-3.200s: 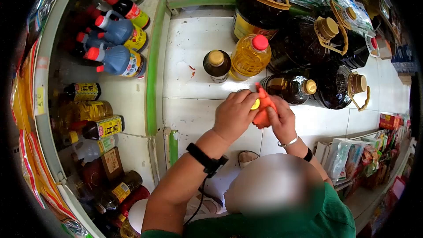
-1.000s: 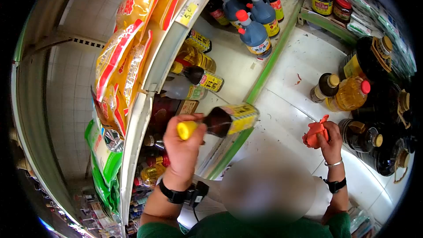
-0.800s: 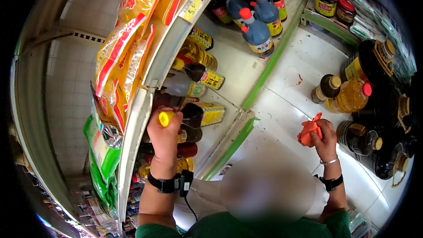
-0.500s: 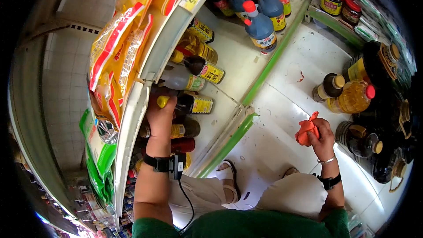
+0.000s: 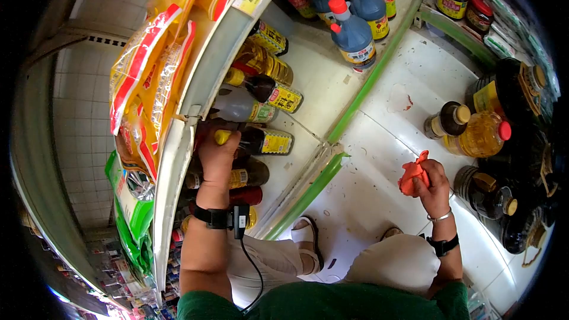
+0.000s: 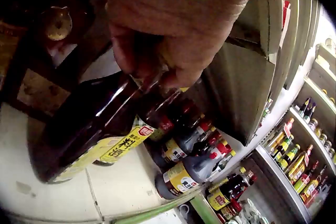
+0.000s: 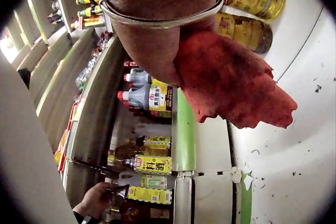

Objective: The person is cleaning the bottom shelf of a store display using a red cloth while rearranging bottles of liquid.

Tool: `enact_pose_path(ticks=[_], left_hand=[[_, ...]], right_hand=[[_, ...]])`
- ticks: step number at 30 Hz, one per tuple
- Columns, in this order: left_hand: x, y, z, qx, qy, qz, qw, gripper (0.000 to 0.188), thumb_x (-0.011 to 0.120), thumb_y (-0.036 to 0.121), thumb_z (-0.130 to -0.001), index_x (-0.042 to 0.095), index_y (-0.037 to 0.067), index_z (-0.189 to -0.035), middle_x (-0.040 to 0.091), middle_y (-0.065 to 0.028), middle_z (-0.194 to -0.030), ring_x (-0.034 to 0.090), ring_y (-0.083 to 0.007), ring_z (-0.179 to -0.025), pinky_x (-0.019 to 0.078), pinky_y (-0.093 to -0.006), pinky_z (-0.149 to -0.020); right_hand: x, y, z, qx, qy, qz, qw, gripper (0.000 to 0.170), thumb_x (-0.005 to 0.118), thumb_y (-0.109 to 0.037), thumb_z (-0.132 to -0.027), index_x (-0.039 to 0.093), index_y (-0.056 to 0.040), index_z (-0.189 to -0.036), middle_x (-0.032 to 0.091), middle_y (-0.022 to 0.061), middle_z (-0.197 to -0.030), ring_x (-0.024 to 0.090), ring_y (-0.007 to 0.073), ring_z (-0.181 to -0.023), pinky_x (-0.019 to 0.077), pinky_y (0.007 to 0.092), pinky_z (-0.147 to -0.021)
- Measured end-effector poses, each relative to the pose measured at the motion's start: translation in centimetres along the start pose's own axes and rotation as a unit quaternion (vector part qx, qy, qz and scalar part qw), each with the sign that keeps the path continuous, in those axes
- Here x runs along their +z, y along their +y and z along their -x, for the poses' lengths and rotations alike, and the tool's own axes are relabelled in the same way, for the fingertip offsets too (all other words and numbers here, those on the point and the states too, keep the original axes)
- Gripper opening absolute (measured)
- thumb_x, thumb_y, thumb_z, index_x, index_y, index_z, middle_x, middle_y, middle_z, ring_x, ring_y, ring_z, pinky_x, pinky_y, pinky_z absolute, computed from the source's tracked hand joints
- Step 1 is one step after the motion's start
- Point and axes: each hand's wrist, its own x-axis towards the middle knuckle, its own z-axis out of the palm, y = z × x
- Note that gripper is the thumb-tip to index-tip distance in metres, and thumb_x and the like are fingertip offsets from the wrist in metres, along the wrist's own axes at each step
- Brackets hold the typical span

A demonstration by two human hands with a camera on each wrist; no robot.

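My left hand [image 5: 217, 160] grips the neck of a dark bottle [image 5: 253, 140] just below its yellow cap [image 5: 223, 137]. The bottle stands on the low shelf, its yellow label [image 5: 277, 142] facing the front edge. In the left wrist view the same dark bottle [image 6: 86, 127] looks tilted, and fingers hide its neck. Beside it is a similar bottle with a yellow cooking wine label [image 5: 285, 99]. A crumpled orange-red cloth [image 5: 413, 175] is pinched in my right hand [image 5: 437, 188], held above the white floor. In the right wrist view the cloth [image 7: 231, 82] hangs with ragged edges, darkly stained.
Blue-grey jugs with red caps [image 5: 354, 34] stand further along the shelf. Yellow snack bags [image 5: 155, 77] hang over the upper shelf edge [image 5: 204, 71]. On the floor are an oil bottle [image 5: 477, 135], a small gold-capped bottle [image 5: 447, 120] and large dark jugs [image 5: 536, 172].
My left hand carried the dark bottle from beside the cloth over the floor leftward onto the shelf. The right hand kept the cloth and moved away from the bottle. The view turned left.
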Motion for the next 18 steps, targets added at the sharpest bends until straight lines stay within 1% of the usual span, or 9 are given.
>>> enact_pose_path(ticks=[2,3,5,6,9,11,13,15,18], left_hand=[[-0.9,-1.4,-0.9,0.082,0.002,-0.105,0.991,0.02,0.069,0.01,-0.075,0.059,0.005,-0.091,0.055,-0.0027,-0.069,0.051,-0.0098,-0.051,0.0405,-0.0241,-0.044],[-1.3,-2.0,-1.1,0.078,0.001,-0.107,0.991,0.02,0.069,0.01,-0.075,0.059,0.005,-0.091,0.055,-0.0027,-0.069,0.051,-0.0098,-0.051,0.0405,-0.0241,-0.044],[-1.8,-1.9,-1.6,-0.007,-0.01,-0.068,0.998,0.023,0.068,0.009,-0.075,0.057,0.006,-0.095,0.055,-0.0025,-0.074,0.051,-0.0094,-0.054,0.0411,-0.0225,-0.046],[-2.3,-1.5,-1.8,-0.059,-0.044,-0.051,0.996,0.024,0.067,0.01,-0.077,0.057,0.008,-0.098,0.056,-0.0021,-0.076,0.051,-0.009,-0.055,0.0422,-0.0213,-0.047],[-3.2,-2.6,-2.8,-0.105,-0.043,-0.041,0.993,0.023,0.067,0.011,-0.079,0.056,0.008,-0.099,0.056,-0.0016,-0.075,0.05,-0.0085,-0.055,0.0432,-0.021,-0.048],[-3.7,-2.3,-2.6,-0.101,-0.048,-0.032,0.993,0.023,0.067,0.014,-0.079,0.056,0.009,-0.099,0.057,-0.001,-0.076,0.05,-0.0078,-0.056,0.0437,-0.021,-0.048],[-4.8,-2.7,-3.0,-0.054,-0.065,-0.027,0.996,0.035,0.076,0.021,-0.074,0.062,0.005,-0.102,0.063,-0.0053,-0.078,0.06,-0.0156,-0.059,0.0543,-0.0292,-0.054],[-5.0,-2.5,-3.1,-0.074,-0.077,-0.04,0.994,0.033,0.075,0.019,-0.074,0.062,0.005,-0.101,0.063,-0.0057,-0.077,0.06,-0.0156,-0.057,0.0542,-0.0292,-0.053],[-5.5,-2.3,-3.2,-0.094,-0.092,-0.058,0.99,0.032,0.075,0.017,-0.074,0.06,0.005,-0.099,0.062,-0.0059,-0.075,0.059,-0.015,-0.055,0.0539,-0.029,-0.052]], right_hand=[[0.1,0.0,-0.2,-0.009,-0.004,0.0,1.0,0.035,0.065,-0.001,-0.073,0.058,-0.0033,-0.107,0.058,0.0166,-0.108,0.061,0.0331,-0.095,0.0509,0.0371,-0.081],[0.2,-0.1,-0.3,-0.01,-0.005,0.004,1.0,0.035,0.065,-0.001,-0.073,0.057,-0.0032,-0.107,0.058,0.0165,-0.108,0.061,0.033,-0.095,0.051,0.037,-0.081],[0.4,-0.1,-0.6,-0.011,-0.009,0.007,1.0,0.035,0.065,0.0,-0.073,0.057,-0.0031,-0.107,0.058,0.0165,-0.108,0.061,0.0329,-0.095,0.0511,0.0368,-0.081],[0.4,-0.1,-0.6,-0.007,-0.011,-0.004,1.0,0.034,0.065,0.0,-0.073,0.057,-0.003,-0.107,0.058,0.0163,-0.108,0.061,0.0329,-0.095,0.0511,0.0366,-0.081],[0.6,0.0,-0.7,-0.004,-0.016,-0.015,1.0,0.035,0.064,0.002,-0.073,0.057,-0.0027,-0.107,0.058,0.0159,-0.107,0.061,0.0326,-0.095,0.0514,0.0356,-0.08],[0.7,-0.2,-0.8,-0.009,-0.016,-0.01,1.0,0.035,0.064,0.002,-0.074,0.056,-0.0028,-0.108,0.058,0.0156,-0.108,0.061,0.032,-0.094,0.0517,0.0352,-0.08],[0.7,-0.4,-0.9,-0.009,-0.021,0.001,1.0,0.035,0.064,0.002,-0.074,0.056,-0.0028,-0.108,0.057,0.0157,-0.108,0.061,0.0318,-0.094,0.0519,0.0352,-0.079],[0.6,-0.7,-0.9,0.008,-0.02,-0.038,0.999,0.036,0.064,0.002,-0.073,0.056,-0.0029,-0.108,0.057,0.0158,-0.109,0.061,0.0317,-0.095,0.0516,0.0353,-0.08],[0.8,0.2,-0.7,-0.011,-0.019,-0.005,1.0,0.037,0.064,0.001,-0.073,0.056,-0.0028,-0.108,0.057,0.016,-0.109,0.06,0.0317,-0.096,0.051,0.0356,-0.081]])
